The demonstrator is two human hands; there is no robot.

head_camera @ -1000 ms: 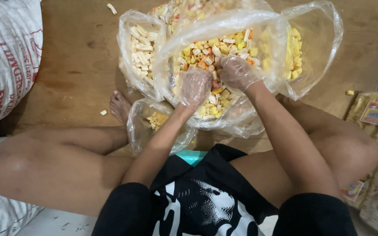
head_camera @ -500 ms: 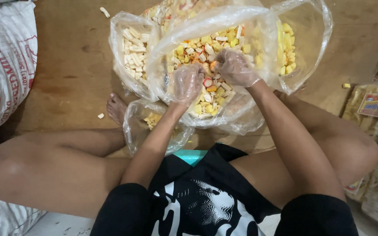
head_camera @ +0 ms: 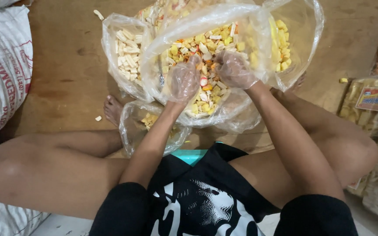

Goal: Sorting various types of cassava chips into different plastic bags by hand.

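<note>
left grip: left hand (head_camera: pixel 184 81) in a thin clear glove, inside the big clear bag (head_camera: pixel 171 39), fingers curled down into the mixed snack pieces (head_camera: pixel 206 65); couldn't tell if it had closed on any.
right grip: right hand (head_camera: pixel 235 70), also gloved, in the same bag just beside the left, fingers bent into the pieces; closed or not, couldn't tell.
big bag: sat on the wooden floor (head_camera: pixel 66 74) right around both grips, mouth open and facing up toward the camera, long axis running left-right.
big bag contents: short stick pieces, yellow, white and orange, lying every which way, no common direction.
left of grips: smaller clear bag (head_camera: pixel 123 52), mouth up, held pale sticks only.
right of grips: clear bag (head_camera: pixel 294 39) touching the big one, held yellow chunks.
below left grip: low bag (head_camera: pixel 145 126) by the bare foot (head_camera: pixel 112 109), few yellow pieces inside.
far left: white woven sack (head_camera: pixel 1 65).
far right: sealed snack packets (head_camera: pixel 372 105), stacked.
</note>
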